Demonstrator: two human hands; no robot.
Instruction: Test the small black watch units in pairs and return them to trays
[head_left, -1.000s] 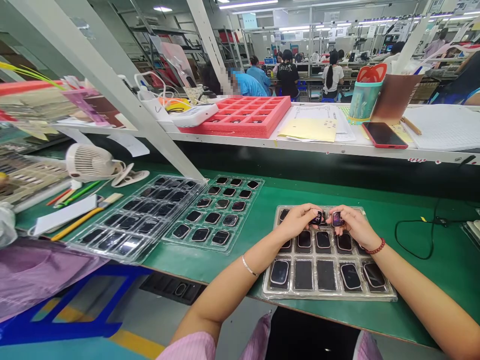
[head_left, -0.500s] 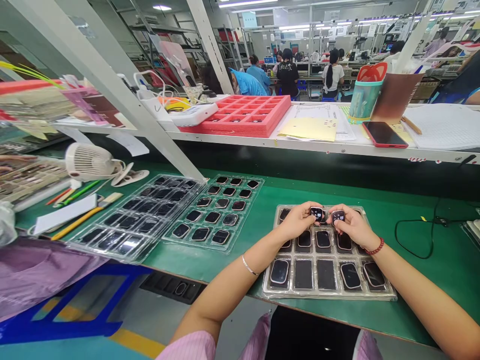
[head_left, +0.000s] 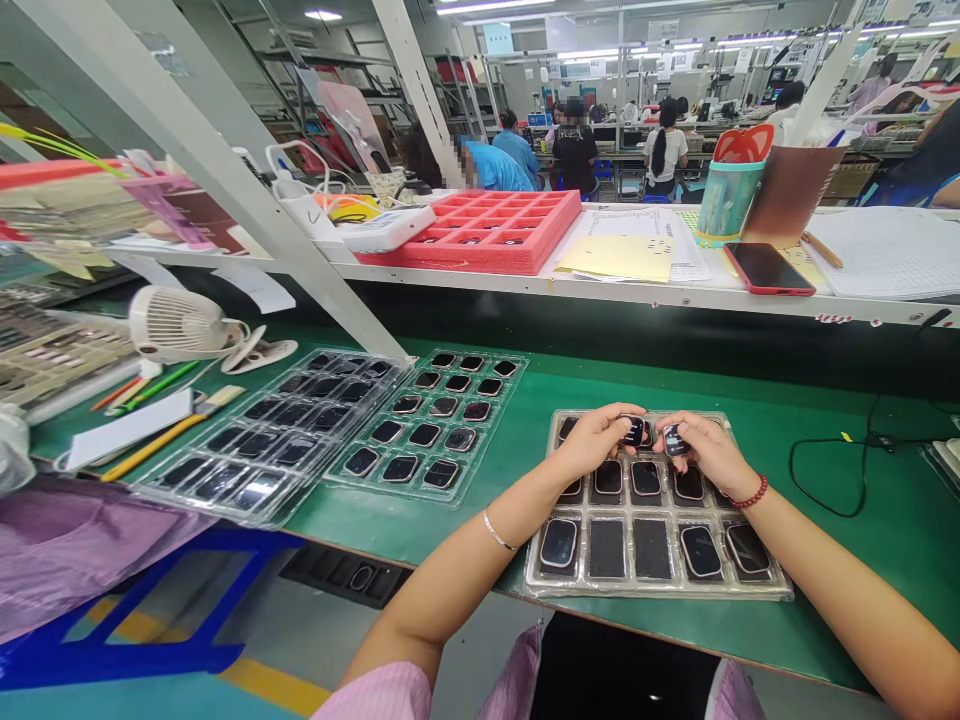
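Each hand grips one smartwatch body without a strap, over the far part of a clear plastic tray (head_left: 534, 575). The left watch (head_left: 634, 432) is pinched in my left hand (head_left: 600, 437), its lit screen turned partly away. Tilted in my right hand (head_left: 701, 445) is the other watch (head_left: 673, 439), also with light marks on its screen. The two watches are apart. Beneath my hands the tray holds several dark-screened watches, such as the front-left watch (head_left: 559, 544). Two front pockets show only dark bottoms, like the pocket (head_left: 607, 549). My hands hide part of the back row.
Left of my arms lie a clear tray of watches (head_left: 457, 490) and stacked clear trays (head_left: 277, 515). A small fan (head_left: 180, 325) and a brush (head_left: 172, 432) are farther left. The shelf holds a red foam tray (head_left: 525, 255) and a phone (head_left: 770, 268). A black cable (head_left: 829, 512) lies right.
Both watches have been tilted in my fingers, so their screens face the camera less squarely. My right fingers have shifted slightly around their watch. The trays have stayed put.
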